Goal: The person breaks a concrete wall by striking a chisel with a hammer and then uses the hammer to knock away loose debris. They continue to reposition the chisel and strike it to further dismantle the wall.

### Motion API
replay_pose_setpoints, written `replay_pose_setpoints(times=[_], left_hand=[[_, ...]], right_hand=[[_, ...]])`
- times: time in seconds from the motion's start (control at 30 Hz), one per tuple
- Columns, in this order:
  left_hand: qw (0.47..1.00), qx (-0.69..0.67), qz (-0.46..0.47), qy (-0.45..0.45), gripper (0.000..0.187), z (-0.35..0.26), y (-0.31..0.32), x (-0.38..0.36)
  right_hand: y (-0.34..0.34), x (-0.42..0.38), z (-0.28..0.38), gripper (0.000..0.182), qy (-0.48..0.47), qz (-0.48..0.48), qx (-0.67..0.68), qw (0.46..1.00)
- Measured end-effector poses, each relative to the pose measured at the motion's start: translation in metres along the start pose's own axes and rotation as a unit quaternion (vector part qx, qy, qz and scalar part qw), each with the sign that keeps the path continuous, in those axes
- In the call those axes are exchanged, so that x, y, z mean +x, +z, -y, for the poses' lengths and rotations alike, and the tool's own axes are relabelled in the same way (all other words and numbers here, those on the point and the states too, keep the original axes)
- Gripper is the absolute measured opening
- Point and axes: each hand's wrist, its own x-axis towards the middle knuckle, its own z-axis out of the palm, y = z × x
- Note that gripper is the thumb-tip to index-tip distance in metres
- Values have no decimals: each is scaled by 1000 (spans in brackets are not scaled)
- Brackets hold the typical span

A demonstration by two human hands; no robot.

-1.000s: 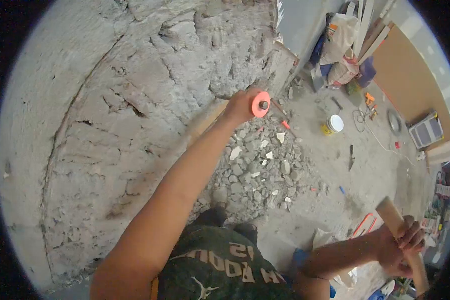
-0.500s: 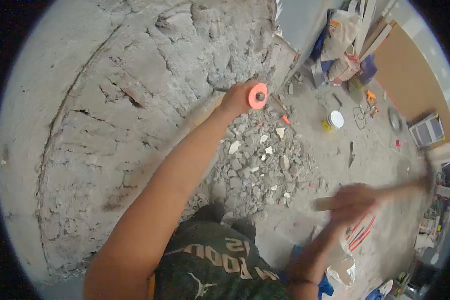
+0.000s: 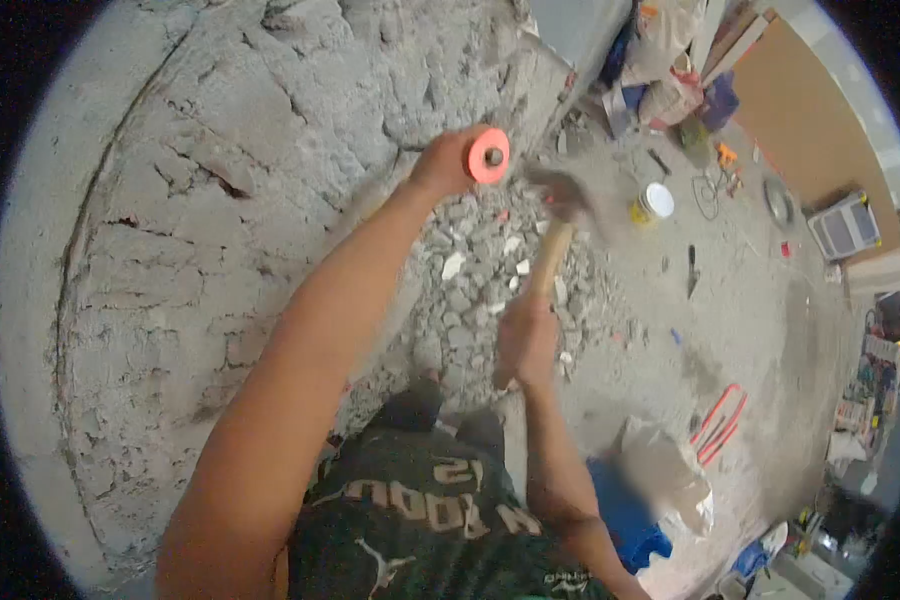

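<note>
My left hand [image 3: 447,163] is wrapped round a chisel [image 3: 489,156] whose round orange-pink hand guard and metal striking end face me. It is held against the lower part of a rough, broken masonry wall [image 3: 260,130]; the chisel's tip is hidden behind my hand. My right hand [image 3: 528,340] grips the wooden handle of a hammer [image 3: 553,255]. Blurred by motion, the hammer's metal head is a short way to the right of the chisel's end, apart from it. Below both hands lies a heap of grey rubble [image 3: 470,300] with several white chips.
A white bucket [image 3: 656,202] stands on the floor to the right, near an orange tool [image 3: 727,154] and a cable. Stuffed sacks [image 3: 670,95] lean at the back. A red strap-like loop [image 3: 718,425] and a blue bag [image 3: 625,515] lie at lower right.
My right hand has swung the hammer leftward from the far right, bringing its head close to the chisel. My left hand still holds the chisel at the wall; the whole view has shifted slightly.
</note>
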Motion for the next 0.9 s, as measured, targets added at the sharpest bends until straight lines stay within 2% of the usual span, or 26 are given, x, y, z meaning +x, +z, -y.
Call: replay_pose_setpoints(times=[0.03, 0.07, 0.1, 0.13, 0.17, 0.23, 0.3, 0.33, 0.4, 0.47, 0.5, 0.53, 0.57, 0.6, 0.7, 0.73, 0.77, 0.8, 0.87, 0.9], left_hand=[[1000, 2, -7, 6, 52, -4, -4, 5], [999, 27, -18, 14, 52, -10, -10, 9], [999, 43, -13, 9, 52, -14, -5, -1], [997, 45, -33, 46, 40, -6, -2, 0], [998, 42, -30, 48, 40, -6, -1, 3], [996, 25, -46, 75, 41, -2, 1, 2], [996, 36, -51, 71, 42, 0, 4, 2], [995, 50, -47, 79, 43, 0, 3, 3], [993, 66, -41, 86, 44, 4, 0, 4], [995, 65, -27, 71, 48, 8, 2, 5], [995, 63, -24, 75, 48, 12, 9, 3], [994, 42, -36, 89, 50, 18, 16, -2], [992, 28, -55, 113, 52, 20, 11, 5], [994, 3, -46, 95, 53, 14, 6, 1], [995, -23, -26, 97, 50, 9, 2, -1], [997, 8, -23, 70, 47, 10, 5, 1], [997, 12, -31, 76, 47, 9, 0, 6], [998, 21, -13, 62, 50, 8, -1, 4], [998, 31, 12, 51, 54, 7, -3, 1], [998, 35, 6, 59, 53, 6, -3, 2]], right_hand=[[-23, -8, -7, 41, 17, -46, 84, 995], [-52, -17, -4, 46, 22, -79, 247, 965], [-83, -29, 7, 51, -1, -94, 387, 917], [-114, -41, 33, 57, -68, -99, 460, 880], [-140, -57, 68, 63, -151, -120, 472, 860], [-184, -90, 148, 67, -342, -161, 404, 833], [-224, -112, 202, 63, -520, -216, 263, 784], [-240, -119, 224, 62, -602, -125, 197, 763], [-226, -112, 224, 56, -614, -110, 215, 752], [-144, -75, 163, 45, -556, -137, 347, 743], [-81, -43, 105, 40, -475, -162, 388, 773], [-21, -15, 47, 36, -348, -147, 370, 849], [27, 1, 9, 34, -153, -55, 301, 940], [48, 0, 3, 33, 18, 51, 218, 974], [26, -6, 0, 41, 64, -83, 62, 993], [1, -6, -18, 40, 58, -104, -8, 993], [-42, 5, -65, 22, 131, -21, 293, 947], [-76, -8, -55, 25, 56, -8, 401, 914], [-145, -35, -30, 42, -74, 67, 618, 780], [-165, -61, 16, 45, -161, 17, 594, 788]])
